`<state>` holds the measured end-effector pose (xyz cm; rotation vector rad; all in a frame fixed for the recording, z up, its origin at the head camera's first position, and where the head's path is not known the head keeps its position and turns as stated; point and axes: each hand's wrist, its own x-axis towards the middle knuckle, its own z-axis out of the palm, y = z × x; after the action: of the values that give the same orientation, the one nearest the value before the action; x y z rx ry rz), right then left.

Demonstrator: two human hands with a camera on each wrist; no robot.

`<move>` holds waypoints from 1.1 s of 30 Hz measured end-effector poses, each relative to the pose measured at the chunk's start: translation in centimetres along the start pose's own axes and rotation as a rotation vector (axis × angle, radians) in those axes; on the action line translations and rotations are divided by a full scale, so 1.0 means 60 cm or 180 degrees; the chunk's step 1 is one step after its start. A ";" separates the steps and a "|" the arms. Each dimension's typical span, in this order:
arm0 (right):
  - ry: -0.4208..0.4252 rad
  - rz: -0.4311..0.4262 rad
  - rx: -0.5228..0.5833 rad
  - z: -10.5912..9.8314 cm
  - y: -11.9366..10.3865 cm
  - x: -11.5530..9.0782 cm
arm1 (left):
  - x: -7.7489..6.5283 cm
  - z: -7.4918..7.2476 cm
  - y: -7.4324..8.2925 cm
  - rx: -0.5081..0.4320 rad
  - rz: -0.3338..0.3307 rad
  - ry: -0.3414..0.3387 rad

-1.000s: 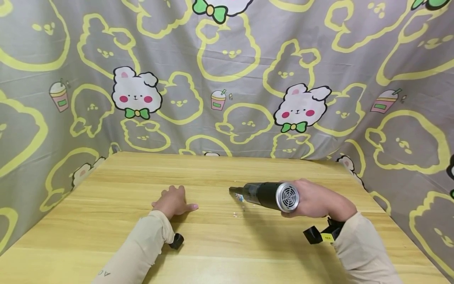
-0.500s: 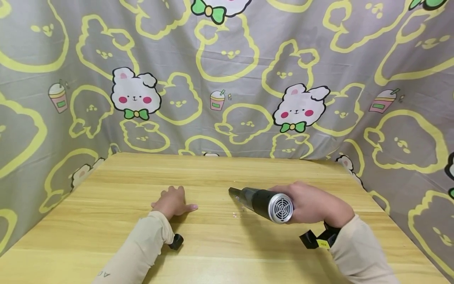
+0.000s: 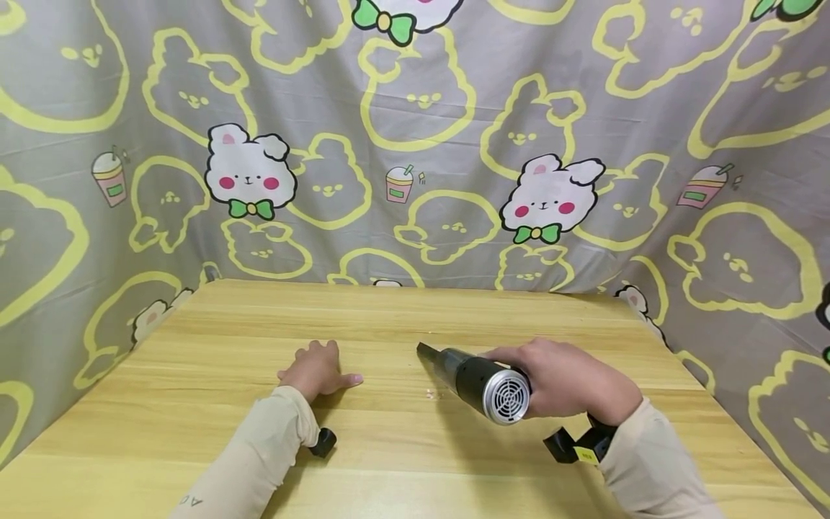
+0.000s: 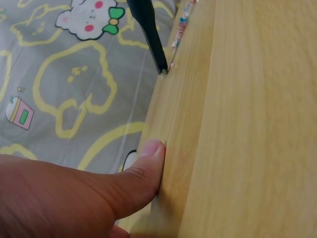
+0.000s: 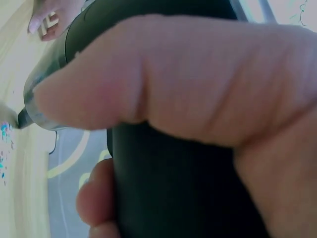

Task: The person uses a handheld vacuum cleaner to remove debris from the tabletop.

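My right hand (image 3: 560, 378) grips a black handheld vacuum cleaner (image 3: 476, 383) with a clear front chamber and a round silver vent at its rear. Its narrow nozzle (image 4: 152, 39) points down at the wooden table, tip right at the surface. Small colourful paper scraps (image 4: 182, 26) lie beside the nozzle; in the head view the vacuum's body hides most of them. A few pale bits (image 3: 430, 393) show just left of the body. The right wrist view has the thumb (image 5: 94, 94) stretched along the black casing. My left hand (image 3: 315, 369) rests on the table, fingers spread, holding nothing.
The light wooden table (image 3: 214, 425) reaches back to a grey curtain (image 3: 337, 94) printed with rabbits and cups, which also hangs at both sides. A black wrist camera mount (image 3: 577, 443) sits under my right wrist, another mount (image 3: 323, 442) at the left.
The vacuum cleaner's rear end has swung toward me and slightly left, while its nozzle tip stays almost in place. The colourful scraps seen beside it earlier are now covered. My left hand stays still.
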<state>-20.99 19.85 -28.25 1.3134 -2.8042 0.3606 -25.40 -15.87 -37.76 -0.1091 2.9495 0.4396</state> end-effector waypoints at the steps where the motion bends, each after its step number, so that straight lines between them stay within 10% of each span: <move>1: -0.0009 -0.0016 0.0006 -0.001 -0.001 -0.001 | 0.001 0.000 0.000 -0.0003 -0.0006 0.0000; 33: 0.0042 -0.0238 0.0433 -0.016 0.001 -0.007 | 0.005 0.002 0.000 0.0002 -0.0036 -0.0028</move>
<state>-20.86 20.42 -27.36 1.4310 -2.7539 0.5640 -25.65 -15.87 -37.95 -0.1234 2.9387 0.4364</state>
